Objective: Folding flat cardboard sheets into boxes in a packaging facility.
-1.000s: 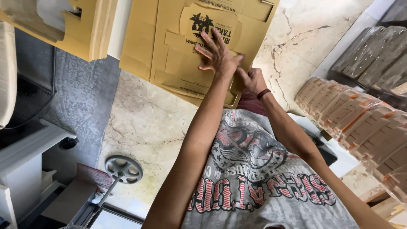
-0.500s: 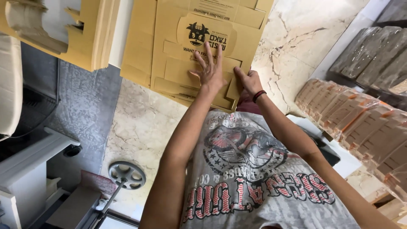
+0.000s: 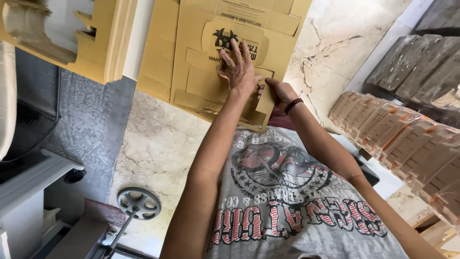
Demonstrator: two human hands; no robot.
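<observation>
A stack of flat tan cardboard box blanks with a black printed emblem lies in front of me. My left hand rests flat on the top blank just below the emblem, fingers spread. My right hand, with a dark band on the wrist, pinches a small flap at the near right corner of that blank. The two hands are close together and almost touch.
A second pile of tan blanks sits at the upper left. Wrapped bundles of brown cartons line the right side. A grey machine with a round handwheel stands at the lower left on the marble floor.
My left hand has slid farther out over the top blank and flattened with fingers spread. My right hand has stayed at the near right flap.
</observation>
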